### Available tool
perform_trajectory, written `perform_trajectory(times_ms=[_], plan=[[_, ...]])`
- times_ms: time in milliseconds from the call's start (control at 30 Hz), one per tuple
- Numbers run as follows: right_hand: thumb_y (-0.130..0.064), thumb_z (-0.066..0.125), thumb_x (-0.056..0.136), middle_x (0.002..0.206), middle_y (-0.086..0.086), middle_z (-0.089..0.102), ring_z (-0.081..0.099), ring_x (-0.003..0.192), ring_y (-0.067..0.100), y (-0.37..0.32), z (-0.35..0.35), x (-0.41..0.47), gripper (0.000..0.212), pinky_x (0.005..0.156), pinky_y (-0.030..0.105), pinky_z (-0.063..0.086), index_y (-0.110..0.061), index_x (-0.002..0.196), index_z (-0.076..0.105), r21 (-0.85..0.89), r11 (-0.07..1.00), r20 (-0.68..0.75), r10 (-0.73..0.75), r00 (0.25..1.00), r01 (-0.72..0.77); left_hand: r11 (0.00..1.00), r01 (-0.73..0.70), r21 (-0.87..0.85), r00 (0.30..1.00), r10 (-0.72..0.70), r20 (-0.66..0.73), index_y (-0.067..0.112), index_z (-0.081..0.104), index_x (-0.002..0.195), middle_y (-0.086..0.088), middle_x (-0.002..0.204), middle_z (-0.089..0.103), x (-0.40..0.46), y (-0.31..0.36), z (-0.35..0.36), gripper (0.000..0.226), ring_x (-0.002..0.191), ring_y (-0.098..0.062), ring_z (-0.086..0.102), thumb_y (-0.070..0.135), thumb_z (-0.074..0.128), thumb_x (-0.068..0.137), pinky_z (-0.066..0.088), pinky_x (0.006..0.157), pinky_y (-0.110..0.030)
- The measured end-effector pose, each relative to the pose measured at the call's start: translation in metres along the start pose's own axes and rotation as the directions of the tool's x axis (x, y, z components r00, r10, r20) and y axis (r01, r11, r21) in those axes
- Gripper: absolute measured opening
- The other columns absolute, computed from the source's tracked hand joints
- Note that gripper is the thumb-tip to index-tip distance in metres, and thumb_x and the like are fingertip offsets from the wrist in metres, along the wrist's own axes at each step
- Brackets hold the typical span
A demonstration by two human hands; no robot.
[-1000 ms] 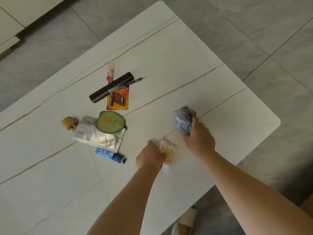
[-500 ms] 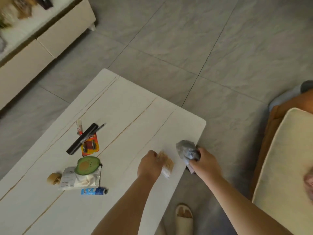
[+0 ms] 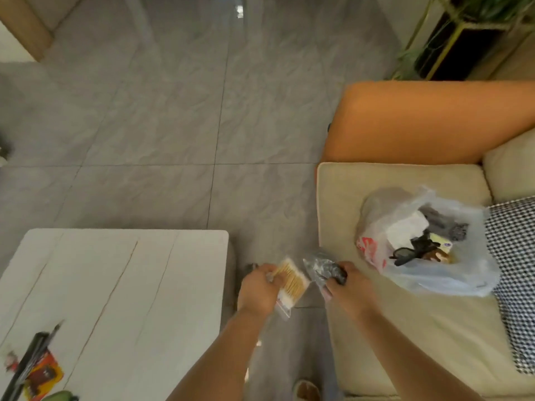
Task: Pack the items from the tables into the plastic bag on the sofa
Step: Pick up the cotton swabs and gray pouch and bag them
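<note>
Left hand (image 3: 258, 287) curled round cotton swab packet (image 3: 291, 283), packet jutting beyond fingers toward sofa (image 3: 405, 328). Right hand (image 3: 347, 287) clenched on crumpled grey wrapper (image 3: 320, 267) at sofa's front edge. Plastic bag (image 3: 419, 273) open on sofa cushion, beyond both hands.

Cotton swab pack (image 3: 292, 282): clear flat pouch, tan sticks with white tips, held tilted in left hand (image 3: 259, 290) over floor gap between table (image 3: 121, 273) and sofa (image 3: 405, 322).
Crumpled dark grey packet (image 3: 322, 267): gripped in right hand (image 3: 347, 287) at sofa seat's front edge, just beside swab pack.
Plastic bag (image 3: 428, 276): translucent white, red print on side, lying open on sofa seat, white box, black glasses, small items inside.
On table, lower left corner: black tube (image 3: 27, 361), red-orange battery card (image 3: 43, 374), green avocado-shaped item (image 3: 59, 396) at frame edge.
</note>
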State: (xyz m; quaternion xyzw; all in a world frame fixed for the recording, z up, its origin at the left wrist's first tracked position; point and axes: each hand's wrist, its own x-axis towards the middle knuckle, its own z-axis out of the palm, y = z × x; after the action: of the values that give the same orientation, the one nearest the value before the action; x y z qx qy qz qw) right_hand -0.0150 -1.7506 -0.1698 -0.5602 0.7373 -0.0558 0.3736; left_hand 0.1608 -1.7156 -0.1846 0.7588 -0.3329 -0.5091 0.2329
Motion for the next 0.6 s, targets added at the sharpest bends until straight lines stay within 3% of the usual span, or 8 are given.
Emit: perform_trajectory(times_ms=[67,200,267,467,600], plan=[[-0.014,0.059,0.084,0.089,0.007,0.065,0.063,0.088,0.03,0.021,-0.026,0.006,0.023,0.073,0.028,0.044,-0.009,0.106,0.058,0.079,0.997,-0.03,0.02,0.999,-0.018,0.999,-0.022,0.036,0.999,0.021,0.031,0.017,0.066,0.112,-0.009,0.106,0.07,0.002,0.019,0.031,0.029,0.095,-0.026,0.068,0.032,0.064,0.087,0.057,0.082,-0.039],[-0.015,0.057,0.088,0.102,0.009,0.068,0.054,0.08,0.018,0.063,-0.074,0.014,0.027,0.071,0.025,0.038,-0.012,0.115,0.055,0.127,0.991,-0.094,0.063,0.994,-0.051,0.993,-0.055,0.103,0.994,0.044,0.1,0.015,0.064,0.113,-0.009,0.11,0.07,0.0,0.056,0.092,0.028,0.097,-0.028,0.068,0.029,0.063,0.088,0.057,0.083,-0.04],[-0.015,0.056,0.088,0.103,0.01,0.068,0.055,0.079,0.02,0.081,-0.099,0.022,0.03,0.069,0.026,0.039,-0.012,0.118,0.053,0.15,0.985,-0.13,0.106,0.986,-0.086,0.99,-0.072,0.121,0.99,0.056,0.131,0.016,0.065,0.115,-0.01,0.112,0.069,0.001,0.077,0.123,0.03,0.099,-0.028,0.067,0.03,0.063,0.088,0.057,0.084,-0.041],[-0.016,0.054,0.088,0.088,0.01,0.065,0.058,0.077,0.027,0.13,-0.16,0.054,0.038,0.064,0.03,0.042,-0.011,0.126,0.046,0.171,0.972,-0.219,0.195,0.956,-0.159,0.983,-0.14,0.118,0.97,0.112,0.214,0.017,0.062,0.118,-0.011,0.113,0.067,0.005,0.142,0.205,0.031,0.099,-0.033,0.066,0.021,0.056,0.089,0.056,0.086,-0.043],[-0.017,0.051,0.088,0.076,0.003,0.057,0.056,0.074,0.026,0.154,-0.185,0.084,0.03,0.066,0.035,0.048,-0.01,0.117,0.049,0.162,0.963,-0.241,0.249,0.938,-0.214,0.98,-0.172,0.102,0.963,0.145,0.229,0.017,0.057,0.123,-0.015,0.118,0.063,0.015,0.178,0.246,0.035,0.103,-0.036,0.064,0.017,0.053,0.088,0.054,0.088,-0.047]])
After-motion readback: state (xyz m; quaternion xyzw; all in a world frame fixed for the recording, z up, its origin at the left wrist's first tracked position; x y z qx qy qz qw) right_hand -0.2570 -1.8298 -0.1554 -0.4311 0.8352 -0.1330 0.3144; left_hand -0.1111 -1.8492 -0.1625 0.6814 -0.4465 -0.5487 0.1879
